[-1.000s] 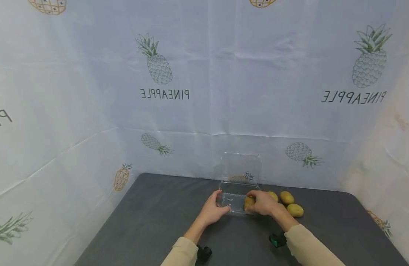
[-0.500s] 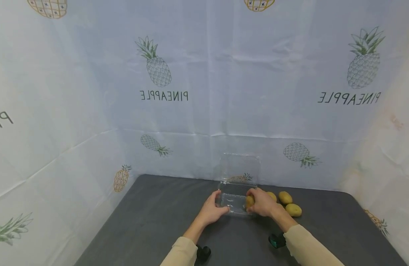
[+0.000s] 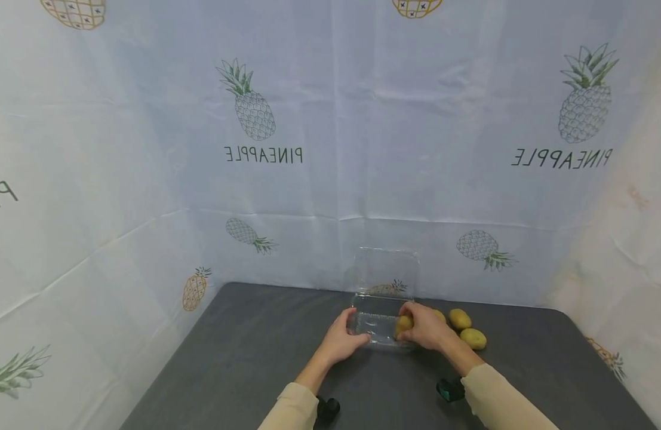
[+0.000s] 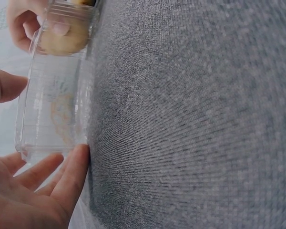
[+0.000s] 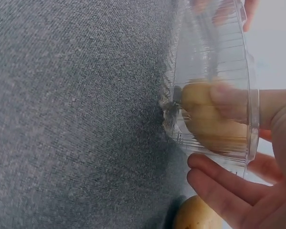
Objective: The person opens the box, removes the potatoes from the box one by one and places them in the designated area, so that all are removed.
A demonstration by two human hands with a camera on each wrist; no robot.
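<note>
A clear plastic clamshell container (image 3: 375, 325) stands on the dark table with its lid (image 3: 386, 269) raised at the back. My left hand (image 3: 341, 339) holds its left end, thumb at the front rim and fingers against the end wall. At the right end my right hand (image 3: 424, 327) grips a yellow potato (image 3: 403, 324) inside the container. In the right wrist view the thumb lies on the potato (image 5: 214, 119) behind the clear wall, while other fingers (image 5: 219, 181) are outside the end. The right hand partly hides the potato in the head view.
Several more potatoes (image 3: 473, 338) lie on the table (image 3: 244, 358) just right of the container, one partly behind the right hand. A pale curtain (image 3: 330, 179) with printed pineapples hangs behind and at both sides. Black wrist devices (image 3: 327, 409) show below the sleeves.
The view has shifted slightly. Both hands stay at the container, and the right hand still grips the potato at its right end with little visible movement.
</note>
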